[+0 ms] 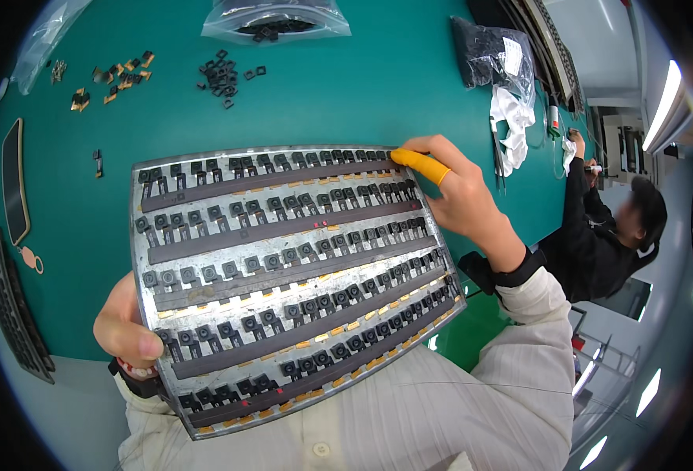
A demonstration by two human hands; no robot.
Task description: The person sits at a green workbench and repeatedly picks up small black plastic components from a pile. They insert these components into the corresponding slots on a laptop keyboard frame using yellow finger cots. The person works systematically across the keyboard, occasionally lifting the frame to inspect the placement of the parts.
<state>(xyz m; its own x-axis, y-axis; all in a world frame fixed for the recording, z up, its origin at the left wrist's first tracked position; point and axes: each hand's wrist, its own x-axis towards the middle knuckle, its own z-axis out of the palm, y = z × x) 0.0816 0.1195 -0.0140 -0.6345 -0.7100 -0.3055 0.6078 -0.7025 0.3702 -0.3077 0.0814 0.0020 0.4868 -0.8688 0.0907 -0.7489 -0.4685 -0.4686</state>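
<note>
Both hands hold up the metal fixture tray (pixel 288 275): left hand (pixel 127 326) grips its near-left edge, right hand (pixel 460 196) pinches its far-right corner, checking the seated parts; next needs a level set-down

The tray (pixel 284 275) sits between both hands, above the worktop (pixel 346 94); rows of small parts (pixel 276 206) lie on it; behind it lie loose parts (pixel 225 76) and a bag (pixel 276 20); a phone (pixel 14 180) lies left.

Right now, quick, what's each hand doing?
Left hand: closed on the lower left edge of the grey metal tray of small black parts.
Right hand: closed on the tray's upper right edge.
</note>
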